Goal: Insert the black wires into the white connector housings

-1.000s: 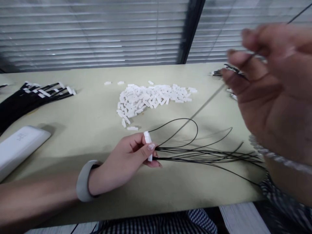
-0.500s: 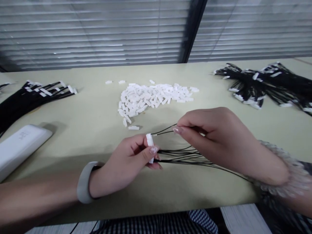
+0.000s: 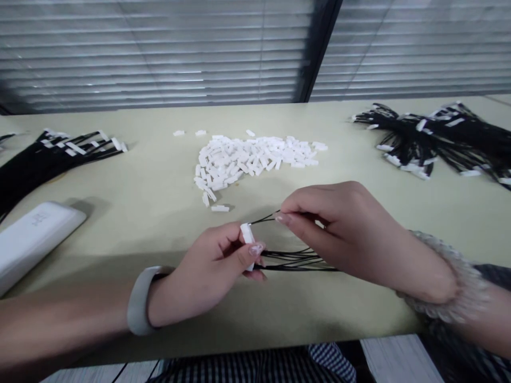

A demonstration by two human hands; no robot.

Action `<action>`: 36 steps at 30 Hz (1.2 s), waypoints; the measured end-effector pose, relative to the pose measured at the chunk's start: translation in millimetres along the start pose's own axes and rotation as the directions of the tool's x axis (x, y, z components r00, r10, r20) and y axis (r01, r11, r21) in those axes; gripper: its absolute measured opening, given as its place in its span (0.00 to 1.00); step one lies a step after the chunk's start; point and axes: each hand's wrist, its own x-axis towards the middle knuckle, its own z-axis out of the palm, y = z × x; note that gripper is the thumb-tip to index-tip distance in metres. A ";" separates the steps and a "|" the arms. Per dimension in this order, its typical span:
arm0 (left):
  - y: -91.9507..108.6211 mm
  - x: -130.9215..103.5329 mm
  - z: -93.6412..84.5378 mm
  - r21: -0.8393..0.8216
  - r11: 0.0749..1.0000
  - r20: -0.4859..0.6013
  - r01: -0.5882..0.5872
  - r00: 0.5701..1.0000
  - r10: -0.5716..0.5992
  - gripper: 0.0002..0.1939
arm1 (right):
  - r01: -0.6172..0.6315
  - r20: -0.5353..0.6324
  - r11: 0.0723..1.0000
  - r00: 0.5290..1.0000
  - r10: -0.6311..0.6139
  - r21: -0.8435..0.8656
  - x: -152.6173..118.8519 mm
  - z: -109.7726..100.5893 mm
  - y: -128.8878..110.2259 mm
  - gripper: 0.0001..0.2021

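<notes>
Several black wires [image 3: 295, 268] reach the white connector [image 3: 247, 233] the left grip [image 3: 207, 271] holds; right grip [image 3: 351, 239] pinches two.

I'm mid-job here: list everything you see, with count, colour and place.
Connector housing: one, white, front centre, held
Wires: several, black, running right from that housing
Loose housings: too many to count, white, heaped centrally with a few strays
Left wire bundle: at least one, black, white-tipped, far left
Right wire bundles: count unclear, black, white-tipped, far right
Rounded case: one, white, left side
Table: one, pale green, beneath these
Blinds: two sections, grey, background
Frame bar: one, dark, between the blinds
Checked cloth: partly visible, dark and white, bottom edge
Boards: count unclear, whitish, bottom edge
Wristband: one, grey, worn left
Bracelet: one, translucent, worn right
Left hand: one, pinching the connector housing
Right hand: one, pinching black wire
</notes>
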 end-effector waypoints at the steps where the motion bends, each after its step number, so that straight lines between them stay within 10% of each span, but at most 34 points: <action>1: 0.3 0.1 0.2 0.006 1.000 0.007 0.005 1.000 -0.005 0.10 | 0.015 0.012 1.000 1.000 -0.015 -0.017 0.6 1.5 -0.8 0.09; 14: 0.5 -0.9 -3.6 -0.036 0.999 0.232 0.030 0.973 -0.021 0.11 | 0.190 0.059 0.966 0.981 -0.182 -0.174 1.8 16.0 3.7 0.05; 21: -0.2 1.0 -1.2 -0.032 0.999 0.168 0.022 0.986 -0.017 0.11 | 0.101 0.065 0.995 0.993 -0.101 0.000 2.5 14.8 3.3 0.10; 36: 4.0 0.4 -4.0 -0.095 0.995 0.185 0.025 0.983 -0.007 0.11 | 0.367 -0.061 0.907 0.920 -0.386 -0.207 -3.3 18.9 15.6 0.05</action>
